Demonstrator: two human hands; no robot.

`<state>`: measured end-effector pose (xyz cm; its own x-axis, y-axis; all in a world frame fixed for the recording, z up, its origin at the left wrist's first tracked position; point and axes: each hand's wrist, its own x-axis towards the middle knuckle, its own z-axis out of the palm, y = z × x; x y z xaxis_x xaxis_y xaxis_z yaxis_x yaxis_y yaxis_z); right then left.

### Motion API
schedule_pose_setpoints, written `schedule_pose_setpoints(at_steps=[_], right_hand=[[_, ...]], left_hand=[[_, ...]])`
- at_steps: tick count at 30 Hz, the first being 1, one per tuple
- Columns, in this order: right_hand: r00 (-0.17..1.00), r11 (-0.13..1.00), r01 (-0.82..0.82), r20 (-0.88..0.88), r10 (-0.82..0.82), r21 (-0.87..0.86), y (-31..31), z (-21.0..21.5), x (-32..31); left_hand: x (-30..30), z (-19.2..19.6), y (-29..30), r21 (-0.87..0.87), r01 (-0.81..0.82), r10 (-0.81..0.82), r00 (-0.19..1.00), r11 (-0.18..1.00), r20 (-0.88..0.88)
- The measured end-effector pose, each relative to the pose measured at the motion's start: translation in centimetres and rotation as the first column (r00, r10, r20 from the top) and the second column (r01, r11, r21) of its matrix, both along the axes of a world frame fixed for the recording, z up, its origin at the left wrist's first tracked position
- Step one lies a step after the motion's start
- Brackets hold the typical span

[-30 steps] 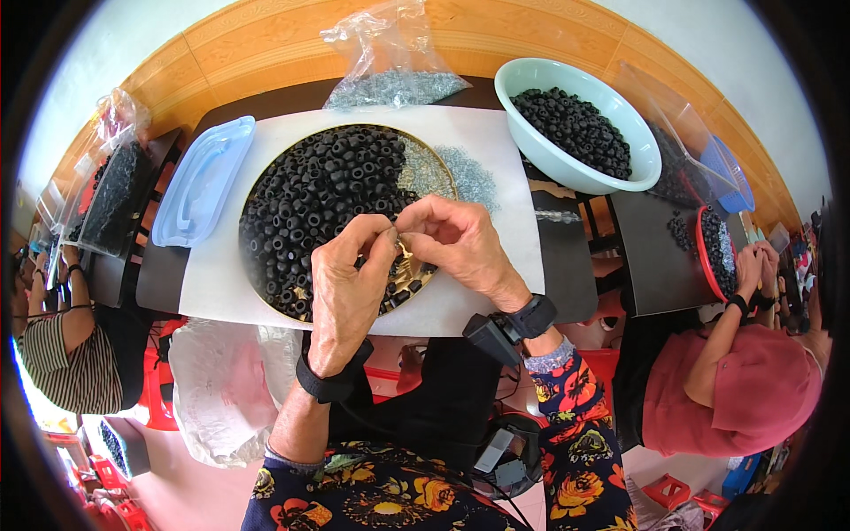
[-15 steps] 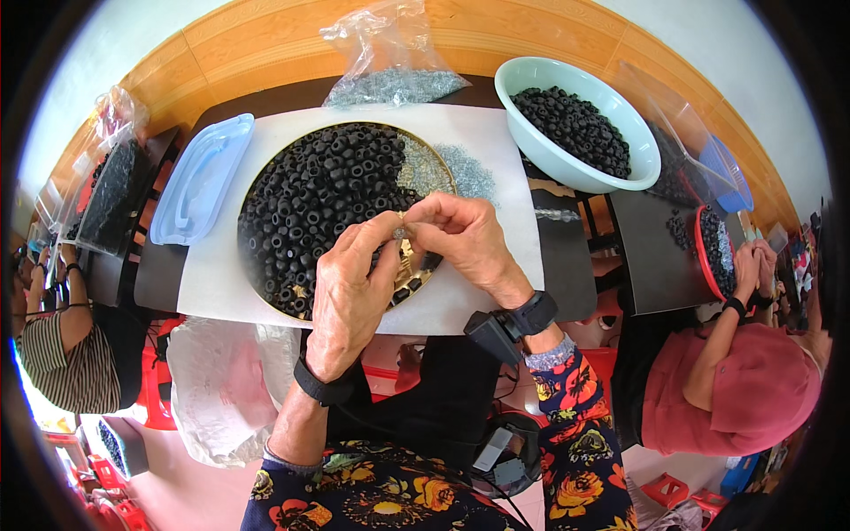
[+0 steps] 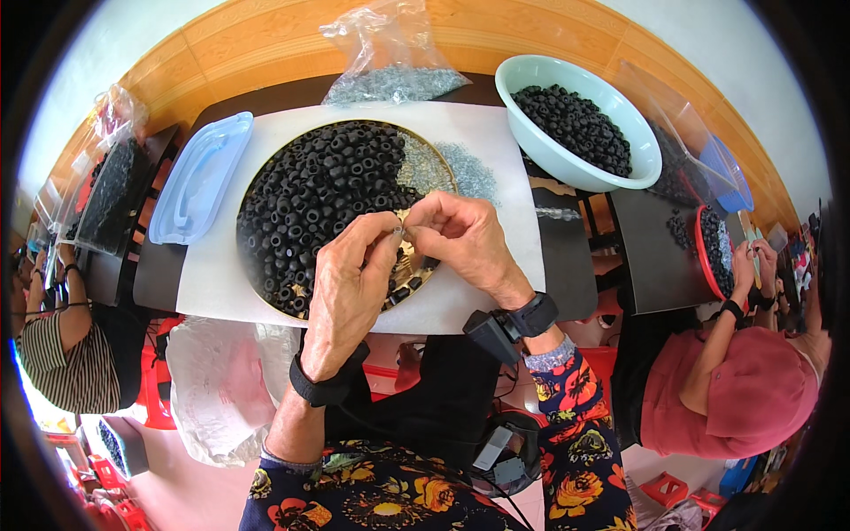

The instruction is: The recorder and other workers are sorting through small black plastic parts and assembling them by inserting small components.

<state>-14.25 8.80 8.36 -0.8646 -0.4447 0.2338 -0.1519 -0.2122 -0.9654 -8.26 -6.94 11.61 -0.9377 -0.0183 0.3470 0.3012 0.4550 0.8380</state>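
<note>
My left hand (image 3: 347, 270) and my right hand (image 3: 467, 239) meet fingertip to fingertip above the near right part of a round gold tray (image 3: 427, 279). Both are closed in a pinch on something tiny between them, too small to name. Beneath and beside them, small black ring-shaped pieces with holes (image 3: 310, 199) heap most of the tray. Small clear pieces (image 3: 423, 166) lie at its right side, and more of them (image 3: 469, 173) spill onto the white sheet (image 3: 513, 230) under the tray.
A pale green basin (image 3: 518, 80) of black pieces stands at the back right, a clear bag (image 3: 390, 84) of small clear pieces at the back. A blue plastic lid (image 3: 202, 177) lies left. Co-workers sit at both sides, one in a red hood (image 3: 761, 389) beside a red tray (image 3: 704, 257).
My fingertips have drawn closer together, and the left thumb and forefinger have shifted slightly. The co-worker's hands on the right have moved a little.
</note>
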Motion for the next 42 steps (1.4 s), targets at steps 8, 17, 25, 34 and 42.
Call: schedule_pose_setpoints(at_steps=[8,17,25,34,42], right_hand=[[1.0,0.998,0.002,0.028,0.0,-0.068,-0.1,-0.1,0.0],[0.998,0.999,0.02,-0.055,-0.022,-0.029,0.0,0.1,0.0],[0.999,0.999,-0.026,-0.046,0.024,-0.044,-0.1,-0.1,0.0],[0.998,0.998,0.059,-0.03,-0.06,-0.036,-0.3,0.0,0.0],[0.999,0.999,0.038,-0.022,-0.038,-0.032,-0.1,-0.1,-0.1]], left_hand=[[0.2,-0.4,0.2,0.049,-0.028,0.023,0.994,0.998,0.103],[-0.1,-0.2,-0.9,0.344,0.114,-0.218,0.935,0.932,0.281],[-0.1,0.1,-0.9,0.25,0.118,-0.188,0.942,0.961,0.277],[0.3,-0.5,0.7,0.24,-0.048,0.026,0.995,0.97,0.094],[0.1,-0.5,0.5,-0.057,-0.054,0.051,0.997,0.997,-0.055]])
